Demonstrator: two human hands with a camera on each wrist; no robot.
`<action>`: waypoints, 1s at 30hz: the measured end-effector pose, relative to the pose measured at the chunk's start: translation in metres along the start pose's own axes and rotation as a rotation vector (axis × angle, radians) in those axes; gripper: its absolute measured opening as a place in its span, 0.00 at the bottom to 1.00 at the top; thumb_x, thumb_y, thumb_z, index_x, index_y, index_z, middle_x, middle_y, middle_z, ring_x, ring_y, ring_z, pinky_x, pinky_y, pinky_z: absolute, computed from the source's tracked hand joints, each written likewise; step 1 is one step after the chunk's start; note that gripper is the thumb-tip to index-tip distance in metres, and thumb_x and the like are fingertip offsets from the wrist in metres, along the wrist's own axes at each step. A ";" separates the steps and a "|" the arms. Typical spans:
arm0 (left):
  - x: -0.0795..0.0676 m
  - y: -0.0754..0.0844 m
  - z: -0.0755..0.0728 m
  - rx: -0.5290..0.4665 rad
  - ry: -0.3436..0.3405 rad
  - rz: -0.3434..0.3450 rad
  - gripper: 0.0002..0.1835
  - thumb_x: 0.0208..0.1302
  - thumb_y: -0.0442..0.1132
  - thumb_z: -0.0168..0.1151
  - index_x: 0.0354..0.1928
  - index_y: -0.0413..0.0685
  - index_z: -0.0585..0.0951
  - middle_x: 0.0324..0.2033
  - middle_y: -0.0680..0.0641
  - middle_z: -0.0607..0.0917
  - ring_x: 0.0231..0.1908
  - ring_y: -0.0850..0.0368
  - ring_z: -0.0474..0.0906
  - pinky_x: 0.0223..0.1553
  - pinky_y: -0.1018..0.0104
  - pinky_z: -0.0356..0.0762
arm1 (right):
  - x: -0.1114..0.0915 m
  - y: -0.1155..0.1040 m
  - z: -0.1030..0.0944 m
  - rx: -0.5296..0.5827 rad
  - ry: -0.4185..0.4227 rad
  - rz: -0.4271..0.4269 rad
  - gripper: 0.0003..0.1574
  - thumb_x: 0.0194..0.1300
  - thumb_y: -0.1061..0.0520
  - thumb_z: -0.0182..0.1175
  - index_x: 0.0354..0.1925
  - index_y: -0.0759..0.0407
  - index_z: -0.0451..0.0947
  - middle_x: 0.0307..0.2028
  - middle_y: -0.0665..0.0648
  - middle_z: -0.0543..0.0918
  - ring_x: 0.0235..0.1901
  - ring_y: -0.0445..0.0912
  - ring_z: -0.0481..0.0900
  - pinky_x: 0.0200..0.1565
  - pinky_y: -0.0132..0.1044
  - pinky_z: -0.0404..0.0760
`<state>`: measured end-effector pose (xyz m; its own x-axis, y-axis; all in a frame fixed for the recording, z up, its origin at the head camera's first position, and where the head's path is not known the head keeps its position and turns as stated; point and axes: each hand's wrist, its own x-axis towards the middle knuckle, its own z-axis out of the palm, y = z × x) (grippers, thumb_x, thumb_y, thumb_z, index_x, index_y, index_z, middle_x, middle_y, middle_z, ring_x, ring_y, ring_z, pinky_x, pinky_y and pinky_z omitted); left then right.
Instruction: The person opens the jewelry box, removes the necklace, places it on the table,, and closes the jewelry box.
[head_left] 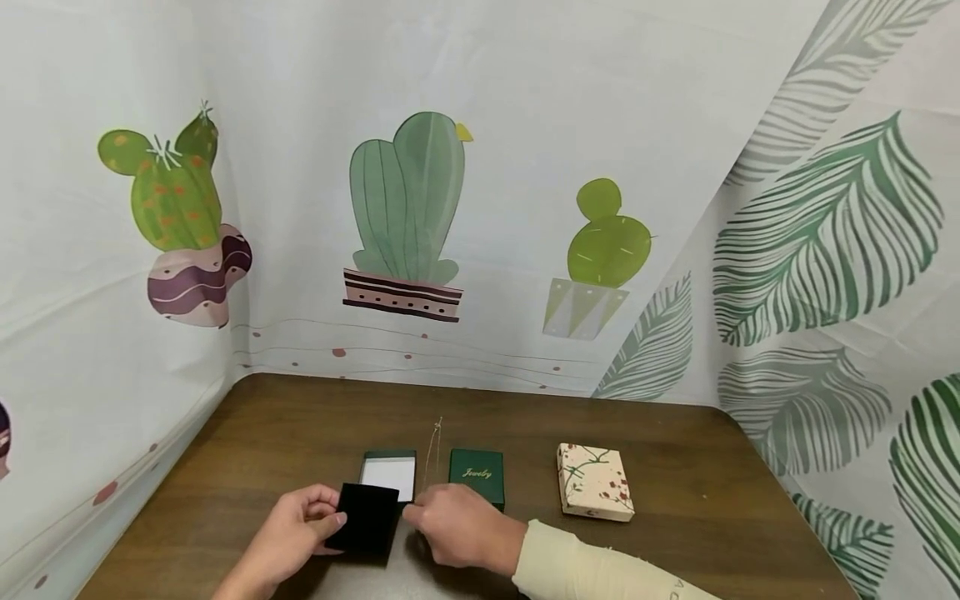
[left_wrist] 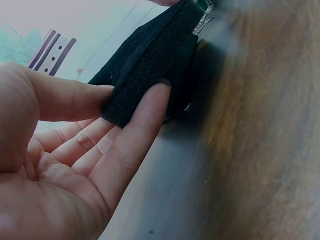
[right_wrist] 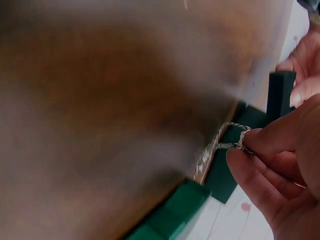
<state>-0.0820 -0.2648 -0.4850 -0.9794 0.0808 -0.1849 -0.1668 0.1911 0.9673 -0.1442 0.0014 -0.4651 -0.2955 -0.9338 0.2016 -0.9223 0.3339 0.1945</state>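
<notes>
Foremost, a pale sleeve point(head_left: 592, 560) is seen. A chain point(right_wrist: 204, 157) is pinched by fingers of the right hand point(head_left: 467, 525), strands trailing between open box point(head_left: 389, 454) and green lid point(head_left: 477, 462); a black pad point(head_left: 365, 517) is pinched by the left hand point(head_left: 291, 530). If slack strands were snagged, knots could be caused.

White cloth point(head_left: 525, 67), potted cacti point(head_left: 408, 208) printed across it (one yellow-tipped), striped leaves point(head_left: 832, 237) at right, brown wood-grain table point(head_left: 300, 433).

The left hand point(head_left: 300, 525) pinches with its thumb and forefinger, nearer the tabletop's point(head_left: 690, 500) left edge; the right hand point(head_left: 461, 525) pinches at its fingertips.
</notes>
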 end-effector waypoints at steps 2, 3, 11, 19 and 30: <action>0.000 0.000 0.000 -0.004 -0.007 0.003 0.14 0.70 0.27 0.61 0.52 0.24 0.73 0.36 0.45 0.80 0.37 0.57 0.80 0.39 0.55 0.91 | -0.002 -0.005 0.001 0.001 -0.003 -0.011 0.12 0.57 0.62 0.71 0.33 0.46 0.81 0.26 0.42 0.82 0.28 0.32 0.80 0.29 0.22 0.78; 0.000 0.000 0.000 -0.005 -0.009 0.004 0.14 0.70 0.27 0.61 0.52 0.24 0.73 0.36 0.45 0.80 0.37 0.57 0.80 0.39 0.55 0.91 | -0.002 -0.006 0.001 0.010 -0.009 -0.014 0.12 0.57 0.62 0.71 0.33 0.46 0.81 0.26 0.41 0.82 0.28 0.31 0.80 0.29 0.22 0.78; 0.001 0.003 0.002 -0.012 -0.008 0.006 0.13 0.70 0.28 0.61 0.51 0.24 0.74 0.36 0.45 0.80 0.37 0.56 0.80 0.39 0.54 0.91 | -0.008 -0.016 0.006 0.019 -0.050 -0.069 0.10 0.61 0.59 0.71 0.37 0.44 0.83 0.27 0.40 0.83 0.29 0.30 0.79 0.30 0.20 0.77; 0.002 0.001 0.004 -0.030 -0.010 0.021 0.14 0.70 0.28 0.62 0.51 0.24 0.73 0.35 0.45 0.80 0.36 0.57 0.79 0.40 0.54 0.91 | -0.015 -0.021 0.002 0.103 -0.115 -0.079 0.06 0.66 0.56 0.70 0.41 0.45 0.84 0.33 0.39 0.86 0.33 0.28 0.79 0.35 0.18 0.76; 0.010 0.010 0.014 -0.069 -0.044 0.037 0.14 0.69 0.29 0.62 0.50 0.25 0.73 0.34 0.47 0.79 0.35 0.59 0.78 0.41 0.52 0.91 | -0.022 -0.017 0.001 0.082 0.173 0.046 0.05 0.65 0.55 0.70 0.35 0.48 0.81 0.29 0.41 0.83 0.33 0.32 0.82 0.38 0.20 0.80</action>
<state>-0.0917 -0.2479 -0.4794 -0.9795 0.1297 -0.1544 -0.1392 0.1193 0.9830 -0.1226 0.0160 -0.4734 -0.2970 -0.8793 0.3722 -0.9281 0.3576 0.1042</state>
